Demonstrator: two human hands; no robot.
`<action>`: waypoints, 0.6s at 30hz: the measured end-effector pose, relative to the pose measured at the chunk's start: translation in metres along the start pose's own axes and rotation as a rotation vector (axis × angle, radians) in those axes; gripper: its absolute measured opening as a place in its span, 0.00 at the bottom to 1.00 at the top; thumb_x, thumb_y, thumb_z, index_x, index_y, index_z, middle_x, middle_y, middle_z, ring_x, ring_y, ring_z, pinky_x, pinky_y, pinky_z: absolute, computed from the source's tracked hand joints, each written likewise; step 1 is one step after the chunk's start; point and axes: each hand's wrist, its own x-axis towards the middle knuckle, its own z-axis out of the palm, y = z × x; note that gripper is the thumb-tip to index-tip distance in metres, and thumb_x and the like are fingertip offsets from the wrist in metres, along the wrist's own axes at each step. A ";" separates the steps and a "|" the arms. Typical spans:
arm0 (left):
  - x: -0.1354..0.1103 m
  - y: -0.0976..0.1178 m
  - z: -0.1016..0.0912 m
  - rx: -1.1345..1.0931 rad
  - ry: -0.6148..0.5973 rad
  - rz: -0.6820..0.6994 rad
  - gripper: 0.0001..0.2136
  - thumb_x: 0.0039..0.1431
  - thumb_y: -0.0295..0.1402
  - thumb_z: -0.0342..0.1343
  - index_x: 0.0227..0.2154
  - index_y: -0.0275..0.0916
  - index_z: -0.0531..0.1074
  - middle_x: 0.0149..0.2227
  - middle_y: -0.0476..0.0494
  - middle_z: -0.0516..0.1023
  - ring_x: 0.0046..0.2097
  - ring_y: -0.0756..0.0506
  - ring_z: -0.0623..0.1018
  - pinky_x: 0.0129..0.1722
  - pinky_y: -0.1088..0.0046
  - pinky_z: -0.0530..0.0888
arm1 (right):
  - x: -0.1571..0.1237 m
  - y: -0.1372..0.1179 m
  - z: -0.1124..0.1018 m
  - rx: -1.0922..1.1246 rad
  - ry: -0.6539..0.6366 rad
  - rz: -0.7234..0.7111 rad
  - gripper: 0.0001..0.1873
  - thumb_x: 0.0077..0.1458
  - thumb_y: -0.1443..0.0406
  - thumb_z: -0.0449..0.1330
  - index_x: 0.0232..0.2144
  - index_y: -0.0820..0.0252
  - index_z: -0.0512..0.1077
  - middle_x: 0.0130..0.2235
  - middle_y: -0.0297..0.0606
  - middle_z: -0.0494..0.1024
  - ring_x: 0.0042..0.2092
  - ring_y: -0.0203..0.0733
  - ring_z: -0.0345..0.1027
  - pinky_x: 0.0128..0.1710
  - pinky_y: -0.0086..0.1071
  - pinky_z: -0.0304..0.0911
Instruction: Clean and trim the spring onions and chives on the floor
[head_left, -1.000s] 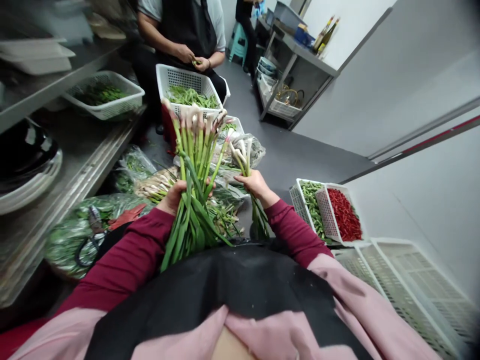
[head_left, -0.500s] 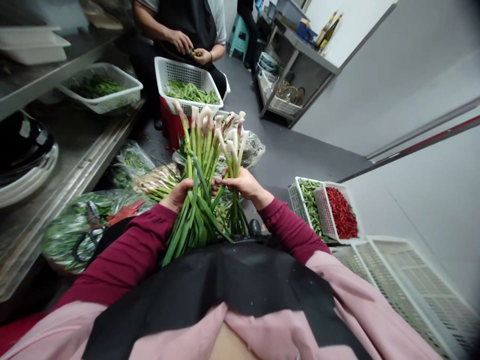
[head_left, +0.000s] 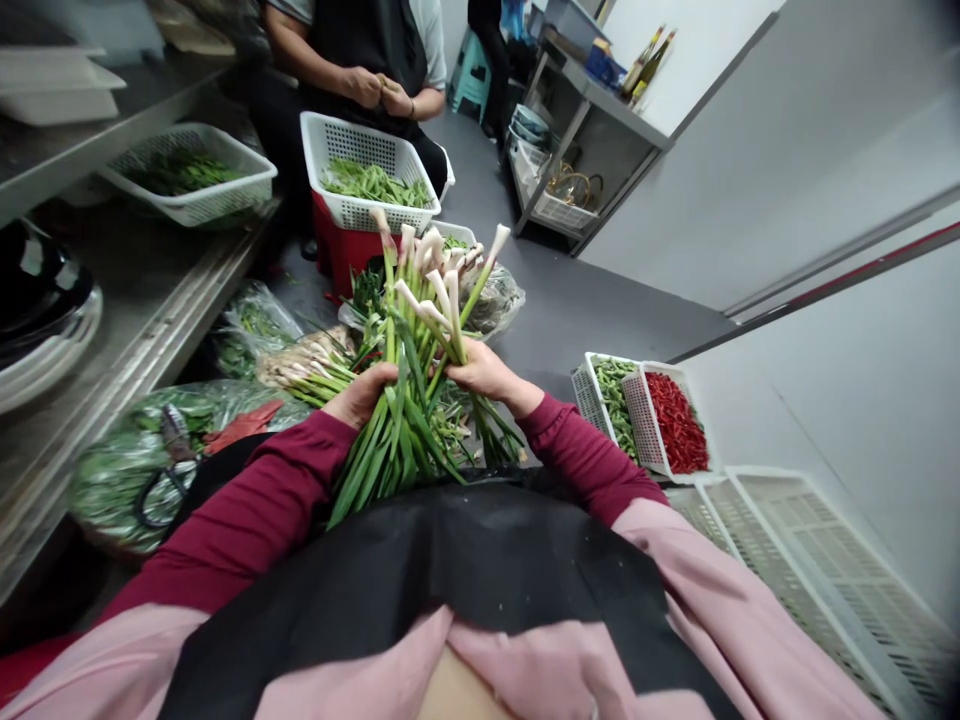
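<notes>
My left hand (head_left: 365, 392) is closed around a thick bunch of garlic shoots (head_left: 391, 430), white bulb ends up and long green leaves hanging toward my lap. My right hand (head_left: 487, 374) grips a smaller bunch of the same garlic shoots (head_left: 452, 312), its stalks leaning left across the larger bunch. The two bunches touch and overlap between my hands. Fingers on the far side of the stalks are hidden. Beyond my left hand lies a pile of more garlic shoots (head_left: 319, 365) on the floor.
A co-worker's hands (head_left: 381, 90) meet above a white basket of green pods (head_left: 375, 185) on a red stool. Scissors (head_left: 169, 470) lie on a plastic-wrapped bag of greens (head_left: 112, 480) at left. Baskets of red chillies (head_left: 679, 425) and green peppers (head_left: 616, 400) stand at right, beside a metal shelf (head_left: 225, 265) opposite.
My right hand has shifted slightly left, and its bunch now tilts left against the left bunch. Its leaf ends have swung right. The co-worker's hands have come together.
</notes>
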 end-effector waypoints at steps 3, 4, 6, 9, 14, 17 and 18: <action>0.002 0.002 0.001 -0.006 -0.027 0.013 0.22 0.39 0.32 0.57 0.40 0.29 0.76 0.29 0.39 0.81 0.35 0.37 0.80 0.34 0.65 0.78 | 0.000 0.002 0.004 -0.088 -0.015 -0.034 0.09 0.44 0.75 0.52 0.25 0.62 0.71 0.29 0.33 0.75 0.33 0.36 0.68 0.38 0.28 0.64; 0.002 0.002 0.001 -0.006 -0.034 0.015 0.22 0.39 0.32 0.57 0.40 0.30 0.76 0.29 0.39 0.81 0.35 0.37 0.80 0.34 0.65 0.78 | 0.000 0.002 0.006 -0.139 0.012 -0.023 0.09 0.45 0.74 0.51 0.25 0.62 0.71 0.29 0.33 0.75 0.33 0.36 0.68 0.38 0.28 0.64; 0.002 0.001 0.002 -0.004 -0.052 0.007 0.22 0.38 0.32 0.57 0.40 0.30 0.76 0.29 0.39 0.81 0.35 0.37 0.80 0.34 0.65 0.78 | -0.001 0.003 0.009 -0.296 0.107 0.013 0.07 0.45 0.73 0.53 0.25 0.61 0.70 0.29 0.35 0.75 0.33 0.38 0.67 0.37 0.29 0.63; 0.002 -0.001 0.003 -0.016 -0.080 -0.006 0.21 0.39 0.33 0.57 0.40 0.31 0.75 0.30 0.39 0.80 0.35 0.37 0.80 0.34 0.65 0.78 | 0.000 0.004 0.014 -0.546 0.225 0.036 0.03 0.43 0.71 0.55 0.22 0.60 0.68 0.29 0.36 0.73 0.32 0.39 0.65 0.36 0.30 0.61; 0.003 -0.002 0.000 -0.082 -0.105 -0.009 0.19 0.40 0.35 0.58 0.38 0.32 0.75 0.30 0.39 0.79 0.33 0.40 0.79 0.32 0.66 0.77 | 0.012 0.012 -0.002 -0.533 0.394 0.058 0.02 0.45 0.68 0.56 0.22 0.60 0.67 0.26 0.34 0.70 0.30 0.37 0.63 0.33 0.28 0.60; 0.001 -0.005 -0.005 -0.131 -0.127 -0.052 0.18 0.39 0.36 0.60 0.36 0.32 0.76 0.32 0.38 0.78 0.30 0.43 0.78 0.31 0.69 0.77 | 0.027 0.016 -0.050 -0.281 0.724 0.146 0.04 0.49 0.66 0.55 0.28 0.61 0.68 0.24 0.33 0.69 0.28 0.35 0.63 0.30 0.27 0.59; 0.001 -0.006 -0.007 -0.139 -0.129 -0.073 0.18 0.38 0.36 0.60 0.35 0.32 0.76 0.33 0.37 0.78 0.29 0.44 0.77 0.32 0.69 0.77 | 0.033 0.016 -0.072 -0.179 0.815 0.181 0.06 0.51 0.64 0.55 0.30 0.62 0.68 0.22 0.32 0.67 0.27 0.34 0.62 0.28 0.26 0.59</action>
